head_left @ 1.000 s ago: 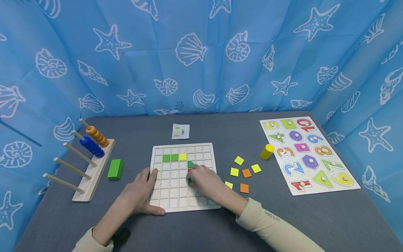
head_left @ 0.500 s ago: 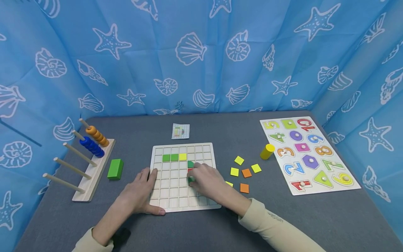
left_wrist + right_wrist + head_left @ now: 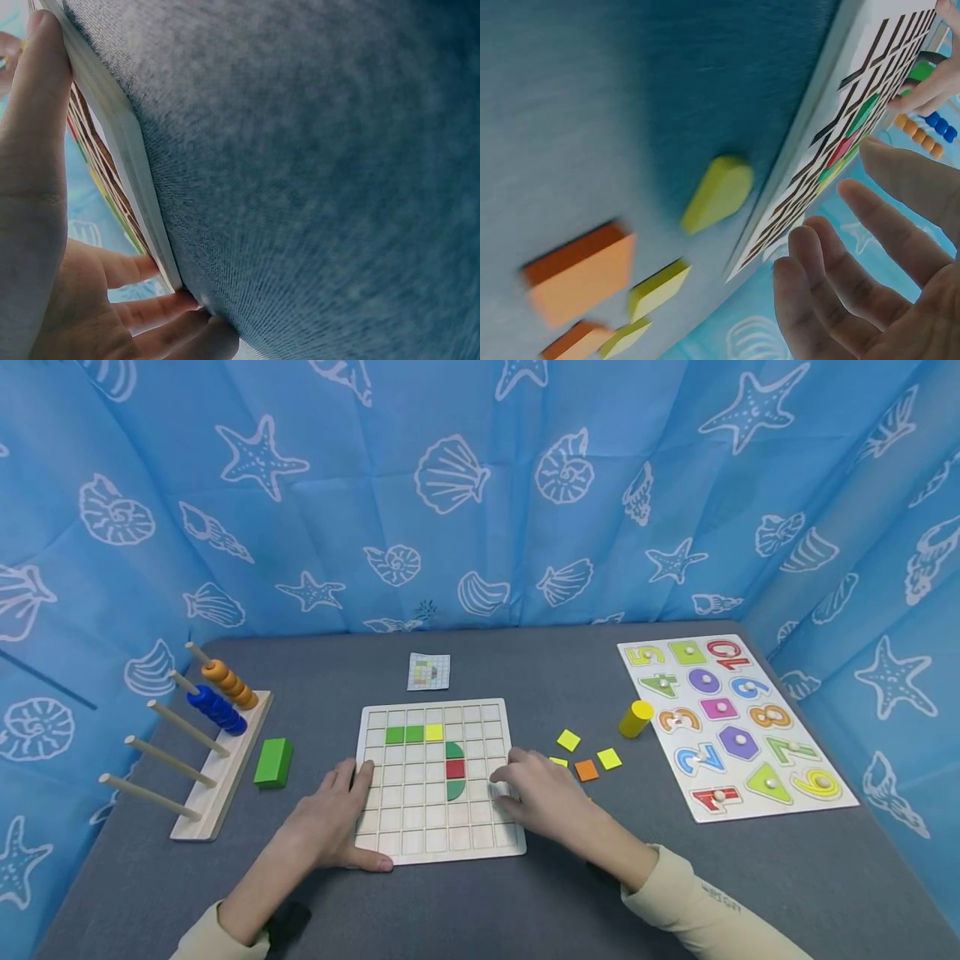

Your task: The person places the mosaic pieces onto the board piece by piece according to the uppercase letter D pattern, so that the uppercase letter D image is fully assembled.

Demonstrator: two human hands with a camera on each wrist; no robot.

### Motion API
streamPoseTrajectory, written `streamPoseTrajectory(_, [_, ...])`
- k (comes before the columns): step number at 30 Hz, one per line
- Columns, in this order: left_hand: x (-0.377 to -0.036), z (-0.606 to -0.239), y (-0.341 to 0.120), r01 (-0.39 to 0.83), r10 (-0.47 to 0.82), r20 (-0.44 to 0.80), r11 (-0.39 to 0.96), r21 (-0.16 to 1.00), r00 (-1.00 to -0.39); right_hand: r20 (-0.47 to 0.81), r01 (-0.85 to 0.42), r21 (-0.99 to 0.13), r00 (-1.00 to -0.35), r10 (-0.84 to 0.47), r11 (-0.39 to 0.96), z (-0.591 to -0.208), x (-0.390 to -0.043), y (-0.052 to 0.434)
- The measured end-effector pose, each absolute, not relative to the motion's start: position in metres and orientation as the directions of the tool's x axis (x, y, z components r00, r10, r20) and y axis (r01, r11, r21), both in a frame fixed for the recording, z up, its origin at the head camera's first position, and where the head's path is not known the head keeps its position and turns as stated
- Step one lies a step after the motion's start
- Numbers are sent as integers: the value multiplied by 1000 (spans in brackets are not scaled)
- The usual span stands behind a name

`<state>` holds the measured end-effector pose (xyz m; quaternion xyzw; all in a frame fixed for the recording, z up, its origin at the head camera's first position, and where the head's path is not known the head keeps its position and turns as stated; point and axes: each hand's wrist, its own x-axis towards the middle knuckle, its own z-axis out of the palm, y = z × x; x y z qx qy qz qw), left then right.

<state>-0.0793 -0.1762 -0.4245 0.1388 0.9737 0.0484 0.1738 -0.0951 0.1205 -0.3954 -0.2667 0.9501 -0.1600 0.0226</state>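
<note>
A white square grid board (image 3: 414, 843) lies in front of me. In its upper rows sit two green square tiles (image 3: 395, 735) and a yellow square tile (image 3: 434, 732). Right of centre, a green quarter-round tile (image 3: 454, 750), a red square tile (image 3: 455, 769) and another green quarter-round tile (image 3: 455, 789) form a column. My left hand (image 3: 327, 824) rests against the board's near-left corner, thumb at the front edge and fingers along the left side. My right hand (image 3: 542, 797) hovers over the board's right edge, fingers loosely bent and holding nothing, as the right wrist view shows.
Right of the board lie loose yellow tiles (image 3: 568, 740) and orange tiles (image 3: 587, 770), partly hidden by my right hand. Beyond stand a yellow cylinder (image 3: 636, 719) and a number puzzle (image 3: 705, 789). A small pattern card (image 3: 441, 682), green block (image 3: 273, 763) and bead rack (image 3: 217, 793) are also there.
My right hand has left the column of green and red tiles and moved right to the board's edge, uncovering those tiles. The left hand has stayed put.
</note>
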Motion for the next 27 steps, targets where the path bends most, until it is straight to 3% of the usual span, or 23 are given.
streamPoseTrajectory(27, [-79,-424,-177,262,297,-319,954,149,-900,-63,-335,-289,-928,-367,897,-399,-87,198])
